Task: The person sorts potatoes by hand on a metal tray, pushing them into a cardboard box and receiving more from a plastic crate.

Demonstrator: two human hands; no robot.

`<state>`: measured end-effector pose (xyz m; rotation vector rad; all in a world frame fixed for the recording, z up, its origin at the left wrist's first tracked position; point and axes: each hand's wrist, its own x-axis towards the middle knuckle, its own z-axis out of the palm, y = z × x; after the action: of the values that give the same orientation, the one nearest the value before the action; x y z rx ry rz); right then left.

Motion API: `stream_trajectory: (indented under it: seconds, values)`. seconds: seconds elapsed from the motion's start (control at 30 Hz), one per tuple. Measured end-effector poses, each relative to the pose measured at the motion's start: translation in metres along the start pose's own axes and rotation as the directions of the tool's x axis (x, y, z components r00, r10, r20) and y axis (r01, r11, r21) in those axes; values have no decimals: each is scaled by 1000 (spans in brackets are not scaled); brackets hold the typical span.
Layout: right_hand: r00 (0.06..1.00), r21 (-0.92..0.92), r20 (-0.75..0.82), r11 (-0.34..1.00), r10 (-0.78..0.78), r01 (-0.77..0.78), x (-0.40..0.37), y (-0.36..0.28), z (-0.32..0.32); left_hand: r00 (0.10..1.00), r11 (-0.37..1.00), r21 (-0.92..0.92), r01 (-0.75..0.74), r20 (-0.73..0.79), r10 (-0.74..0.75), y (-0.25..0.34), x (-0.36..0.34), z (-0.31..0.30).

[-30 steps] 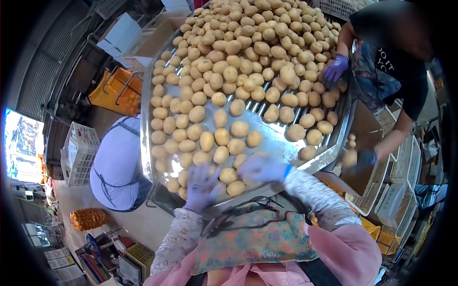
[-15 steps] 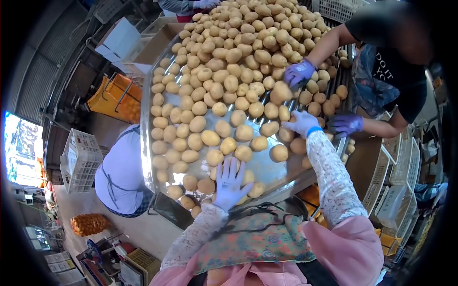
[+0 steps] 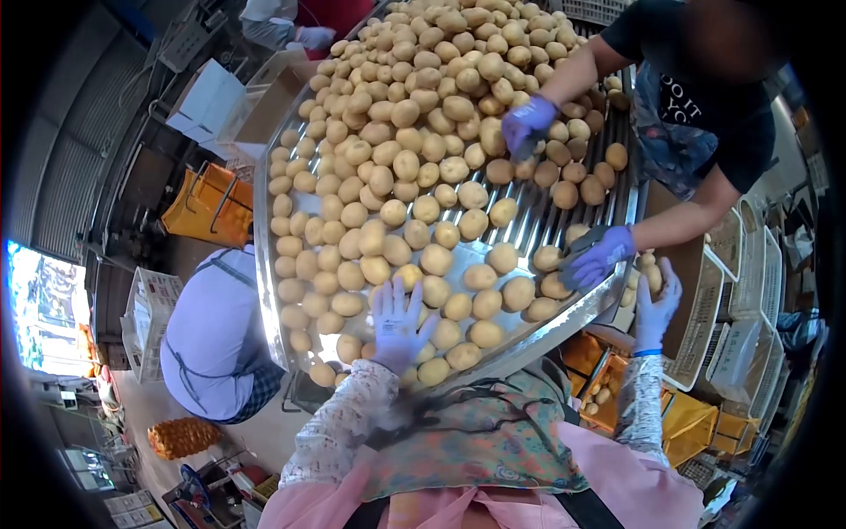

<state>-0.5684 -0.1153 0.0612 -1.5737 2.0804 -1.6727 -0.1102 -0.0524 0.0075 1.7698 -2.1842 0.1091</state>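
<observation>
A metal sorting table (image 3: 507, 357) carries a large heap of potatoes (image 3: 432, 115). My left hand (image 3: 401, 328), in a pale lilac glove, lies open with spread fingers on several potatoes near the front edge. Beyond the table's right corner, my right hand (image 3: 654, 317) is gloved too and wears a blue band at the wrist. Its fingers are curled around a potato (image 3: 651, 279), above a cardboard box (image 3: 680, 304) that holds other potatoes.
Across the table, a co-worker's purple-gloved hands (image 3: 604, 256) work among the potatoes. Orange crates (image 3: 690, 421) stand below on the right, beside white plastic baskets (image 3: 745, 264). At the left, a person in a lilac top (image 3: 211, 326) bends beside the table.
My right hand has gone from the potatoes on the table rightward past its edge and now holds a potato. My left hand has shifted slightly left. The co-worker's nearer hand has moved onto the table's corner.
</observation>
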Motion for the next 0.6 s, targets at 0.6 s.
stream_trajectory:
  seconds: [0.6]
  values:
    - [117, -191, 981, 858, 153, 477, 19, -128, 235, 986, 980, -165, 109, 140, -87, 21, -77, -23]
